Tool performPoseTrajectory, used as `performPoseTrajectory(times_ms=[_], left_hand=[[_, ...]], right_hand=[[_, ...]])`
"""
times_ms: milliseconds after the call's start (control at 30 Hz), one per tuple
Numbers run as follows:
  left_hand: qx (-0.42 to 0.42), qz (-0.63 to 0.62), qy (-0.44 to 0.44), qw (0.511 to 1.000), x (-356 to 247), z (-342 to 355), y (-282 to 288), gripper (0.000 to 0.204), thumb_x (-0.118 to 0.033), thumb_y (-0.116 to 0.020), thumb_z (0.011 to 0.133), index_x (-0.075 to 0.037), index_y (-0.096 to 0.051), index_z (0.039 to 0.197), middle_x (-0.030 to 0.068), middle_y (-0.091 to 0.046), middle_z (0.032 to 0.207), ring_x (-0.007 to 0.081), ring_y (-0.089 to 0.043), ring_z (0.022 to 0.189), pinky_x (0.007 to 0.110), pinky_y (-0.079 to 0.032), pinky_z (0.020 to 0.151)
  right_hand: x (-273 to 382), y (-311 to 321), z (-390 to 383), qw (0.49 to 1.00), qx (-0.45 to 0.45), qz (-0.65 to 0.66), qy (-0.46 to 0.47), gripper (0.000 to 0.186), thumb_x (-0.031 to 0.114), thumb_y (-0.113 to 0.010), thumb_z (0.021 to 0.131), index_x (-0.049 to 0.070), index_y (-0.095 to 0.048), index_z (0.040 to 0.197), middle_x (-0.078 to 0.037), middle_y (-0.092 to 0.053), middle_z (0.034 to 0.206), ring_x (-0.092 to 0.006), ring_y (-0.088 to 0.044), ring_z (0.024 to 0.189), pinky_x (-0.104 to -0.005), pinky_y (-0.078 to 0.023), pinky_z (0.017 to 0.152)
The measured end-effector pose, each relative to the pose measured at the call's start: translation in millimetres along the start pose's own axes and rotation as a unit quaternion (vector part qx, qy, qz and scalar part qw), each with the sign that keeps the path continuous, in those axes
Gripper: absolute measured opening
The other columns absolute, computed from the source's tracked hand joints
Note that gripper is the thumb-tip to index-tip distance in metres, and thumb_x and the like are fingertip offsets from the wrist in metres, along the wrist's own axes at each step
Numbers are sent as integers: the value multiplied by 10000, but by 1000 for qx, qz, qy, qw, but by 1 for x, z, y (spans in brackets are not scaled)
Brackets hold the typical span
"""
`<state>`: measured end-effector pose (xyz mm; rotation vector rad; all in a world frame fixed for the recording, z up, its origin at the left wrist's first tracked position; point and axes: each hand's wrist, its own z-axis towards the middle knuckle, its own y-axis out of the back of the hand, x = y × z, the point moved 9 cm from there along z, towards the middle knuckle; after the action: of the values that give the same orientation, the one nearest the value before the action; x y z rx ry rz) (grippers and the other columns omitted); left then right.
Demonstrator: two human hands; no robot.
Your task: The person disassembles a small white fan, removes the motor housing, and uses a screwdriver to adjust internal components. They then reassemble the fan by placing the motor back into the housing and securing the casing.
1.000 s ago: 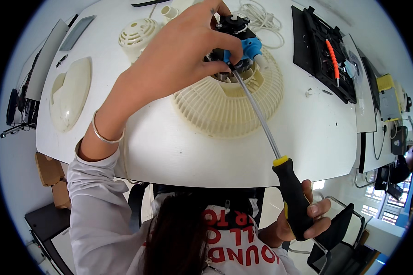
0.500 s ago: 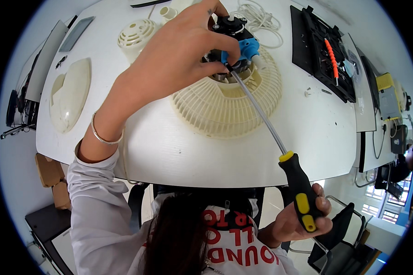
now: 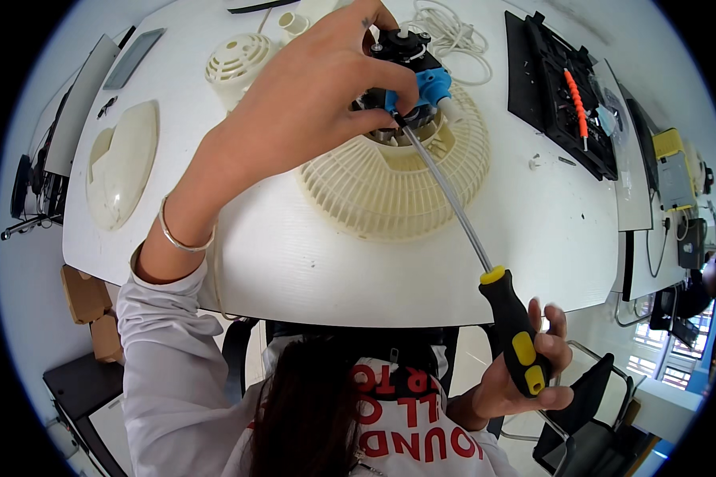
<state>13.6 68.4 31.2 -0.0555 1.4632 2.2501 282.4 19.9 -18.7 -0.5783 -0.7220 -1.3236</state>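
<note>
My left hand (image 3: 318, 103) grips a black motor assembly (image 3: 400, 44) with a blue plastic part (image 3: 433, 84), above a round cream ribbed fan housing (image 3: 390, 199). Its thumb and forefinger close at the tip of a long screwdriver, hiding where the tip meets the assembly. The steel shaft (image 3: 449, 195) slopes down to a black-and-yellow handle (image 3: 507, 319), which my right hand (image 3: 541, 362) holds, some fingertips lifted.
A cream vented cover (image 3: 237, 60), a curved cream shell (image 3: 121, 171) and a grey panel (image 3: 133, 57) lie left on the white table (image 3: 310, 278). A white cable coil (image 3: 465, 40) is behind; a black tool case (image 3: 565, 111) with an orange-handled tool and small loose parts are right.
The screwdriver handle has turned since a second ago, showing its yellow inserts, and my right hand's fingers have shifted around it. My left hand stays nearly still on the assembly.
</note>
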Motion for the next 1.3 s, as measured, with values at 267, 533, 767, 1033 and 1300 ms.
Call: performPoseTrajectory(times_ms=[267, 533, 767, 1033, 1300], left_hand=[[4, 1, 1, 1000, -1, -1, 1, 215, -118, -753, 669, -101, -685, 872, 153, -483, 991, 286, -503, 950, 366, -437, 806], [-1, 1, -2, 1000, -1, -1, 0, 219, -121, -753, 673, -97, -682, 879, 159, -482, 997, 297, -498, 957, 370, -435, 812], [5, 3, 7, 1000, 0, 0, 0, 208, -113, -747, 676, -100, -681, 873, 156, -488, 996, 298, -493, 959, 374, -431, 817], [5, 4, 6, 1000, 0, 0, 0, 209, -111, -749, 670, -90, -679, 866, 156, -506, 988, 296, -493, 960, 374, -432, 815], [4, -6, -2, 1000, -1, 1, 0, 215, -106, -750, 662, -89, -675, 862, 169, -501, 991, 308, -491, 963, 380, -430, 815]], right_hand=[[-2, -2, 3, 996, 29, 70, -52, 182, 268, -623, 867, 389, -492, 904, -26, -514, 1077, -180, -484, 1006, -406, -387, 1027], [-3, 5, 8, 1000, -7, -21, -17, 319, 382, -589, 856, 286, -380, 1077, -125, -484, 1116, -211, -585, 891, -365, -485, 881], [-11, 11, -1, 969, 10, -246, 27, 492, 447, -363, 962, 60, -290, 1257, -197, -603, 830, -215, -573, 624, -265, -444, 521], [13, 10, 1, 970, 36, -197, 138, 442, 239, -703, 808, 277, -421, 1146, -73, -593, 982, -244, -498, 862, -266, -464, 661], [3, 3, 6, 998, 9, -67, 14, 175, 345, -604, 868, 428, -573, 1018, -48, -467, 1036, -207, -477, 1062, -378, -459, 928]])
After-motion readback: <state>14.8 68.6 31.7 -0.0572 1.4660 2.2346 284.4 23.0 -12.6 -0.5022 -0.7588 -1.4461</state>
